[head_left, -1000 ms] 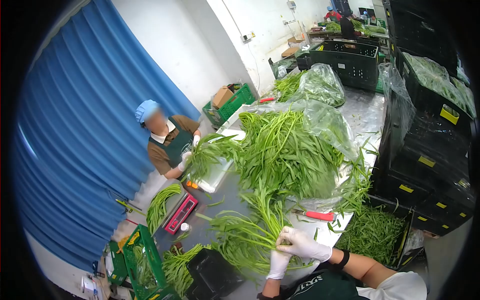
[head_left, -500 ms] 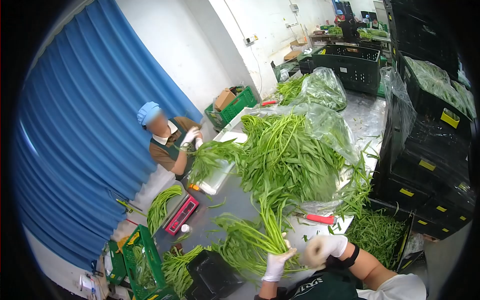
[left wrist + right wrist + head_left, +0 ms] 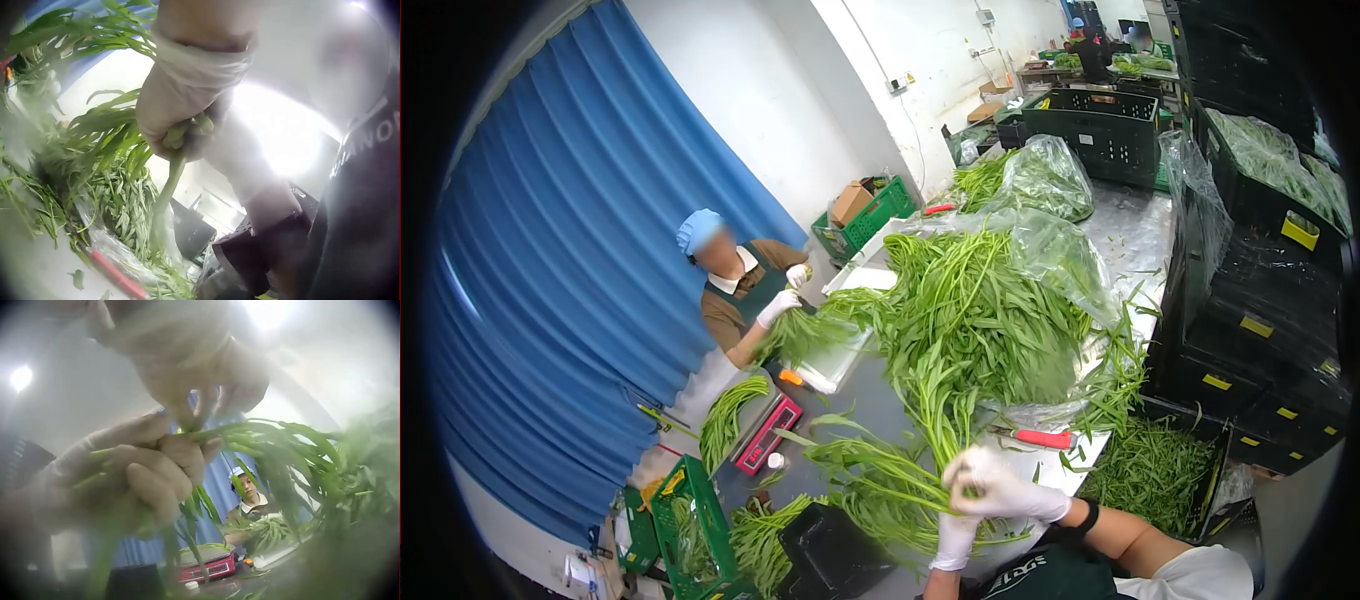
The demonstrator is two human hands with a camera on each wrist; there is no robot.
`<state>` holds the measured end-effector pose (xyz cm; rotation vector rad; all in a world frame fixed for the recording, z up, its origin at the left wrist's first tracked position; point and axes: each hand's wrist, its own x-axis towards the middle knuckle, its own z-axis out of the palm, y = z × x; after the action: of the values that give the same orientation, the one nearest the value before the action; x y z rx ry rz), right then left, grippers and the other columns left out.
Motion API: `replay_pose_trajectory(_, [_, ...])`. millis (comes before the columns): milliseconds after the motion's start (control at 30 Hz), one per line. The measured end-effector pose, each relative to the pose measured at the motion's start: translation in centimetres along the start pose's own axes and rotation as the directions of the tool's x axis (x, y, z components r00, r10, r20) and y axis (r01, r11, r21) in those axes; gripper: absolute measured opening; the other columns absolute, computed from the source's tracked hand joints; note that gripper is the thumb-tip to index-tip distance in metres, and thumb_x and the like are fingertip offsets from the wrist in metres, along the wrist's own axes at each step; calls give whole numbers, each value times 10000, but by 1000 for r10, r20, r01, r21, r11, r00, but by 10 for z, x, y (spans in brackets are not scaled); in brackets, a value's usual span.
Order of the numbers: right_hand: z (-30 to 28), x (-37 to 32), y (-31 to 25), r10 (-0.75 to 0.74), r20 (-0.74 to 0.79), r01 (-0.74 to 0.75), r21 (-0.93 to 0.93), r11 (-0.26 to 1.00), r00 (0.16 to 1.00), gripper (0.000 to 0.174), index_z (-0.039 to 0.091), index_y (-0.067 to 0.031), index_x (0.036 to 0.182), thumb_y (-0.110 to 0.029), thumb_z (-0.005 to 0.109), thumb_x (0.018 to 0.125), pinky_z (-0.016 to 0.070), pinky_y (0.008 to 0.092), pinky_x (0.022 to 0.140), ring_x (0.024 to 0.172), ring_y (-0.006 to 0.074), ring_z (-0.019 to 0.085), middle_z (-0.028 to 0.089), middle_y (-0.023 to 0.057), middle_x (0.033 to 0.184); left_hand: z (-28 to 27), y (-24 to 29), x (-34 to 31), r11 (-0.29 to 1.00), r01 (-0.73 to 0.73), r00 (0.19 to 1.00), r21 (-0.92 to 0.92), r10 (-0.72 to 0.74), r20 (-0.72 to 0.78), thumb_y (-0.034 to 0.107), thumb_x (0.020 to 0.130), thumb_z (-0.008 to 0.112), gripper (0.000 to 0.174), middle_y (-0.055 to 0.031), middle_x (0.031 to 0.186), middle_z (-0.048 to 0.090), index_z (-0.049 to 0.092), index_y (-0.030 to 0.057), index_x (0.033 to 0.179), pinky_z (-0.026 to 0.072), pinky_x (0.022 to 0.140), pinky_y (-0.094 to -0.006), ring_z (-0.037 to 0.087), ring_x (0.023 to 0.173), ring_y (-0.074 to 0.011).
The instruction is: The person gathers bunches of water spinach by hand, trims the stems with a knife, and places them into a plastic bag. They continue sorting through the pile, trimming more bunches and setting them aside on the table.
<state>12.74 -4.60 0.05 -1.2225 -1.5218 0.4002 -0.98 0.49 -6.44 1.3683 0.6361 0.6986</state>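
The white-gloved left hand [image 3: 953, 540] gripped the stems of a bunch of long green leafy stalks [image 3: 880, 475] low on the grey metal table [image 3: 865, 385]. At its 1 o'clock, the white-gloved right hand [image 3: 1003, 490] pinched the stem ends.

Veg packing shed: greens pile [image 3: 980, 310], black crates [image 3: 1260, 330], scale [image 3: 768, 432].
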Motion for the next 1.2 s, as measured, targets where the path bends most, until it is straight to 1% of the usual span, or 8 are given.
replay_pose_trajectory(133, [-21,-18,-5,57,243,-151,390,908,968,135,626,-62,777,-172,694,739,422,320,802,925,208,540,599,54,955,-2,11,5,964,170,985,-205,-162,57,-56,765,636,451,-43,999,576,483,-2,1185,472,739,-259,559,842,-122])
replay_pose_trajectory(300, [-16,-18,14,134,-29,-135,-50,990,991,420,607,-24,1069,-255,730,741,422,339,875,1009,229,539,612,88,1020,0,-6,15,957,-140,988,254,152,-27,-10,773,638,217,-64,846,624,600,-7,987,475,641,-301,591,709,-163])
replay_pose_trajectory(433, [30,-14,39,403,-253,-354,216,910,880,661,376,-26,1297,-251,705,770,397,342,916,1059,181,533,597,100,1083,0,-22,23,382,-256,957,888,227,179,75,715,639,423,-214,941,617,537,-1,1119,496,625,-374,621,723,-326])
replay_pose_trajectory(567, [37,-7,69,731,-65,-383,818,428,679,404,499,28,1144,-133,664,812,445,285,861,984,152,574,608,91,1048,13,16,15,350,-163,977,922,185,103,109,724,665,737,-252,1100,561,295,-6,1351,497,715,-389,616,858,-366])
replay_pose_trajectory(700, [23,-19,92,709,220,-385,920,78,670,358,515,8,1156,-94,631,833,503,272,751,856,147,611,615,65,996,-13,33,3,967,133,983,216,-156,93,192,818,674,707,-203,1225,521,263,3,1361,468,904,-354,571,1057,-268])
replay_pose_trajectory(833, [19,-23,82,517,263,-328,944,36,815,432,468,-1,1254,-85,605,854,487,269,810,895,145,605,614,62,1007,-36,8,16,986,84,981,-147,-108,-163,222,816,676,686,-156,1287,451,291,31,1351,429,959,-354,506,1132,-211])
replay_pose_trajectory(1067, [-13,-2,41,630,302,-695,217,685,715,468,601,-15,1090,-383,657,808,461,321,799,946,198,605,649,95,1004,-12,-28,14,836,497,855,-234,-425,297,140,820,621,432,-122,970,616,470,-19,1192,516,795,-374,618,868,-240])
replay_pose_trajectory(1200, [-21,-10,43,745,155,-701,-260,665,649,501,664,-10,946,-483,545,833,464,341,769,888,284,604,635,195,941,-26,-40,25,736,610,773,-294,-472,424,148,855,551,257,-70,822,569,525,1,1064,468,716,-316,554,768,-178])
